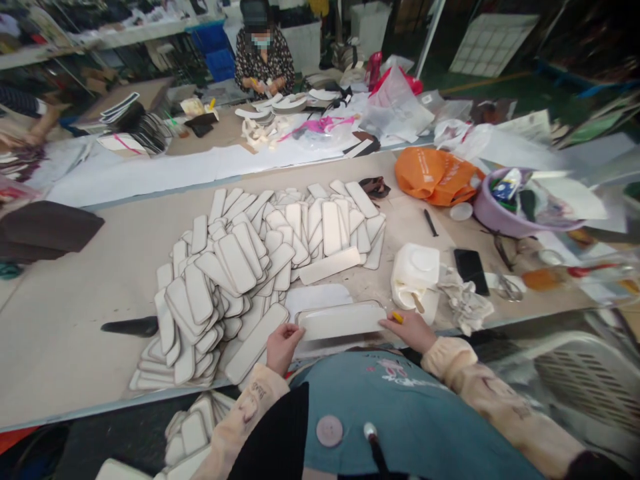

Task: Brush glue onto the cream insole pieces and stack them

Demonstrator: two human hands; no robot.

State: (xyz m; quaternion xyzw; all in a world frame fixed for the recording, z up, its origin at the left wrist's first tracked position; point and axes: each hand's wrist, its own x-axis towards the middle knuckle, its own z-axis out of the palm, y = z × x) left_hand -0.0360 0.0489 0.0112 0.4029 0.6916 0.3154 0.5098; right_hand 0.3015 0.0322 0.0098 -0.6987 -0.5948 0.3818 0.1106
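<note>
Between my two hands is a long pale panel (345, 321) with rounded corners and a dark edge. My left hand (284, 345) pinches its left end. At the other end, my right hand (411, 329) grips the right corner, and a small yellow tool (397, 318) sticks out between its fingers; its kind I cannot make out. Behind the panel a white sheet (320, 295) lies on the table. A large heap of similar pale panels (235, 260) spreads to the left and beyond. Just past my right hand stands a cut-open white plastic jug (417, 267) with a brownish stick in it.
Right of the jug lie a crumpled cloth (465, 300), a black phone (471, 271) and scissors (509, 287). Farther back are an orange bag (435, 175) and a purple basin (500, 217). A masked co-worker (265, 60) sits across the table. More panels (193, 430) lie below the table's front edge.
</note>
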